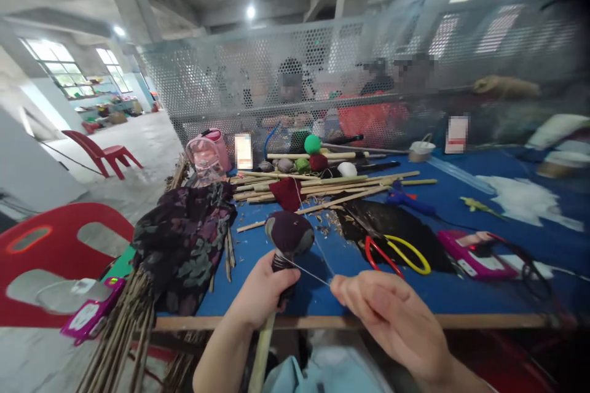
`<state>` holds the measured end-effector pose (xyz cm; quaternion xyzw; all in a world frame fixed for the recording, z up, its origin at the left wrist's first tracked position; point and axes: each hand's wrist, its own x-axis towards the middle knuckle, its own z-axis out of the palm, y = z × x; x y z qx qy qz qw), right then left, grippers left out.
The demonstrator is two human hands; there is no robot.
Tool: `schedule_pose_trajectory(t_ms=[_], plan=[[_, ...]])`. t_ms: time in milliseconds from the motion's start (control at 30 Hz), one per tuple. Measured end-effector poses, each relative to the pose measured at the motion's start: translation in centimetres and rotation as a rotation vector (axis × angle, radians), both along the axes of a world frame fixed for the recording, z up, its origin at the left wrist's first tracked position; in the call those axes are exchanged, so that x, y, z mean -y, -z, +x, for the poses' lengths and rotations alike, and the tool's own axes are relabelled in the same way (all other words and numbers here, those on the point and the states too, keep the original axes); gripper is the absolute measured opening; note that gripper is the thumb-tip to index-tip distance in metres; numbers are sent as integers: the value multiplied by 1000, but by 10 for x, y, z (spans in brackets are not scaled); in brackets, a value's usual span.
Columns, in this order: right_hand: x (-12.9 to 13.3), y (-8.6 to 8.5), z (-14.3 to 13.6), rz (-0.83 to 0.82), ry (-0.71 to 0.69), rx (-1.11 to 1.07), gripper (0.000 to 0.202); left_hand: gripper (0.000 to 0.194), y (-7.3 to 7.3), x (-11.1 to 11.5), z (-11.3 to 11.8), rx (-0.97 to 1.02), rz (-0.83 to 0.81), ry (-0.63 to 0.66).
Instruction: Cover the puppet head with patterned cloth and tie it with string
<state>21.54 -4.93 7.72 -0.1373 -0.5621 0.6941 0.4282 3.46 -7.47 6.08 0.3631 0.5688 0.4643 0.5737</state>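
My left hand (271, 287) is closed round the gathered neck of a dark, cloth-covered ball (288, 233) on a wooden stick (262, 353). The ball stands upright over the table's front edge, and its neck is wound with pale thread (312, 274). From there the thread runs taut to my right hand (391, 316), whose fingers are pinched on it. Beyond my right hand, scissors (397, 252) with one red and one yellow handle lie on black cloth (433, 244). A dark floral cloth (188, 245) lies to the left of my left hand.
On the blue table (249, 245) lie several sticks (322, 187), yarn balls (303, 165), a blue glue gun (410, 199) and a magenta device (477, 258). A stick bundle (122, 325) and red chair (92, 221) stand left. A perforated metal screen (221, 73) rises behind, with people beyond it.
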Motion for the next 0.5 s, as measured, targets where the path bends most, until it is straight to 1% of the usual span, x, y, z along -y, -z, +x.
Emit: schedule_pose_trajectory(t_ms=[133, 233, 300, 400, 433, 500], plan=[[12, 0, 17, -20, 42, -84, 43, 20, -8, 20, 12, 30, 17, 25], [19, 8, 19, -15, 91, -118, 44, 21, -12, 30, 16, 52, 19, 62], [19, 15, 17, -7, 97, -118, 44, 23, -14, 34, 17, 80, 5, 83], [12, 24, 12, -7, 94, -131, 46, 27, -16, 37, 17, 161, -9, 110], [6, 25, 10, -35, 94, -146, 46, 28, -16, 38, 18, 194, -11, 122], [-10, 27, 3, -154, 74, -149, 49, 30, -12, 37, 20, 261, -10, 149]])
